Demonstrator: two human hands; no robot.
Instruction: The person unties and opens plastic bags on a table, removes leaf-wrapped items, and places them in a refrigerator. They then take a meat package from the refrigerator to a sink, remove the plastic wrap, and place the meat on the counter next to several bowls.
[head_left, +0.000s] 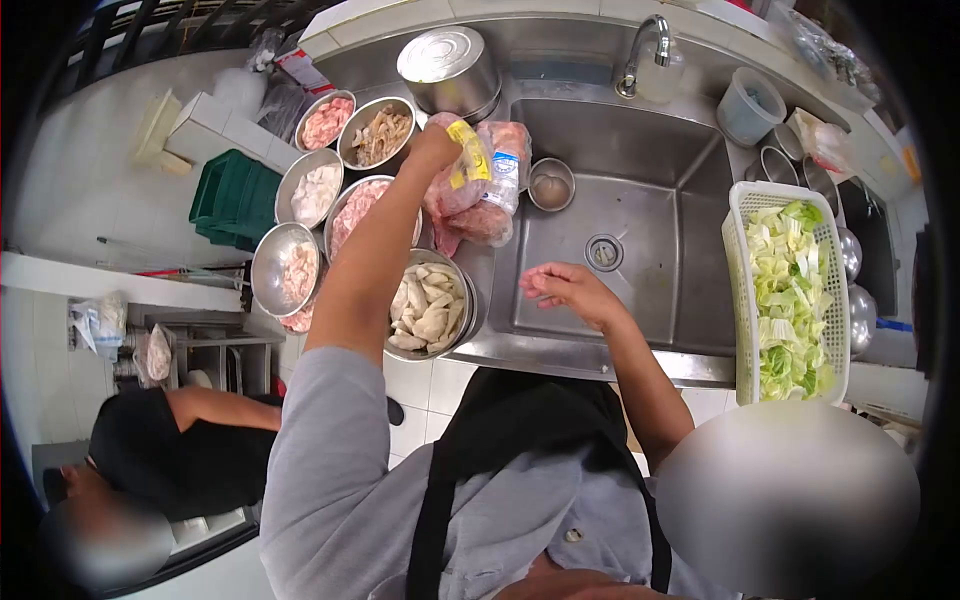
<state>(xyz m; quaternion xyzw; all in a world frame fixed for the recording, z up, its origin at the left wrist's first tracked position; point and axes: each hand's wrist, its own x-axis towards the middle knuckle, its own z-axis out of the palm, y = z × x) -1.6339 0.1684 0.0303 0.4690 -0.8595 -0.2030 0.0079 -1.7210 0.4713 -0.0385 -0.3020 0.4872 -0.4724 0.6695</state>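
My left hand [437, 147] is closed at the top of a clear plastic bag of meat [472, 170] with a yellow label; its fingertips are partly hidden. Right beside that bag lies another meat package [506, 165] with a white and blue label, and a further wrapped piece of meat [483, 222] rests below them at the sink's left edge. Over the near part of the steel sink [650, 240], my right hand [570, 290] is held with fingers stretched and slightly bent, nothing in it. A small metal bowl [551, 185] sits inside the sink, near its left wall.
Several metal bowls of cut meat [310, 193] crowd the left counter, with a bowl of pale pieces [428, 308] nearest me. A lidded pot [448, 70] stands behind. Chopped greens fill a white basket [838, 290] at right, near the faucet [640, 55]. Another person [180, 450] is at lower left.
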